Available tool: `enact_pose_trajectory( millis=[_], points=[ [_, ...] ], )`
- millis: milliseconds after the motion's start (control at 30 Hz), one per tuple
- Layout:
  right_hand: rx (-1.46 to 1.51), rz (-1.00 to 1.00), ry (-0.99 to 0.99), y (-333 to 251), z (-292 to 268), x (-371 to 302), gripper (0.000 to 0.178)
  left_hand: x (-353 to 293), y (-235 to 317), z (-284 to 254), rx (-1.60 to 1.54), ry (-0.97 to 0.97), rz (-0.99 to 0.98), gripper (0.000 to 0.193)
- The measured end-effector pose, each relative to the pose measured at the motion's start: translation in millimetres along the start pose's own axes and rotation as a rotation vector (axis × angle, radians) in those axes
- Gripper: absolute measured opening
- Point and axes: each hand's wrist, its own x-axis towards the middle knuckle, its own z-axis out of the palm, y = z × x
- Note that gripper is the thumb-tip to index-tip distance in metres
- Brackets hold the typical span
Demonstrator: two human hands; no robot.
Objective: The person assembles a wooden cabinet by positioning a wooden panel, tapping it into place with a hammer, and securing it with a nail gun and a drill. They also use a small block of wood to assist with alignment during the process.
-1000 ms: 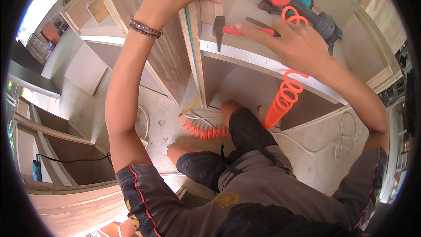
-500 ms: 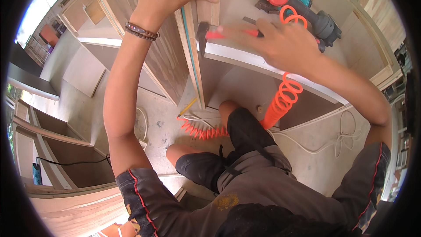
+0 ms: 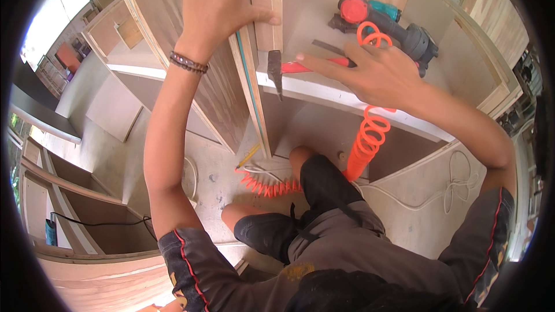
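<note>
My right hand (image 3: 384, 75) is closed round the grip of a hammer (image 3: 276, 72) with a red and black handle. Its index finger stretches along the handle, and the dark head hangs beside the front edge of an upright wooden panel (image 3: 250, 89). At the top of that panel, my left hand (image 3: 215, 8) grips the edge; its thumb reaches right across the wood, while its fingertips are partly cut off by the frame. A teal line runs down the panel edge. Behind the hammer handle, a flat grey strip (image 3: 329, 46) shows, partly covered by my right hand.
A power tool with a red round cap (image 3: 354, 8) lies in the cabinet (image 3: 462, 46) at right. An orange coiled hose (image 3: 367, 144) drops from there to the floor, where white cable (image 3: 404, 197) and a yellow stick-like object (image 3: 248, 155) lie. More cabinet frames stand at left.
The hammer, blurred before, is now sharper, its head slightly right and lower. My left hand keeps its hold on the panel. The whole view has shifted slightly.
</note>
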Motion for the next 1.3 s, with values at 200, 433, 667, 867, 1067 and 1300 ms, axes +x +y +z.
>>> enact_pose_trajectory(
  millis=[200, 433, 667, 867, 1067, 1300],
  points=[
    [0.133, 0.200, 0.114, 18, -26, 19, 0.082, 0, -6, 6, 0.062, 0.000, 0.059, 0.124],
    [-0.124, 0.145, 0.078, 38, -4, 32, 0.087, 7, 2, 7, -0.001, 0.047, 0.019, 0.100],
    [0.052, -0.021, 0.218, 9, -20, 32, 0.090, 1, -9, 14, 0.103, 0.013, 0.009, 0.103],
    [-0.024, 0.155, -0.009, 34, -7, 32, 0.080, 5, 5, 4, 0.005, 0.021, 0.005, 0.108],
    [-0.083, 0.040, 0.103, 11, -18, 16, 0.079, -3, -5, 8, 0.008, 0.024, 0.046, 0.119],
    [-0.020, -0.062, 0.083, -8, 2, -1, 0.079, -3, -8, 7, 0.010, -0.003, 0.066, 0.118]
  ],
)
